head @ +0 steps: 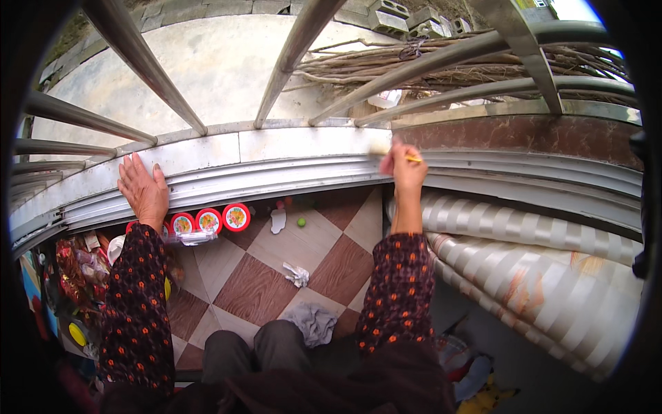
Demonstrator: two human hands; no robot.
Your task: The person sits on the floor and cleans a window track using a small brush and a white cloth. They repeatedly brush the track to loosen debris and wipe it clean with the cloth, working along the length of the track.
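My right hand (402, 164) grips a small brush with a yellow handle (412, 157). Its pale, blurred head (378, 149) is over the white tiled sill (289, 143), near where the sill meets a brown marbled slab (517, 135). My left hand (142, 187) lies flat, fingers spread, across the sill and the white sliding-window track (289, 175) at the left. Motion blur hides whether the bristles touch the surface.
Metal security bars (279, 83) rise beyond the sill, with bundled branches (362, 72) outside. Below are red-lidded containers (236, 217), a grey cloth (313, 323), crumpled tissue (296, 275) and a small green ball (301, 222). Rolled striped material (558, 279) lies at right.
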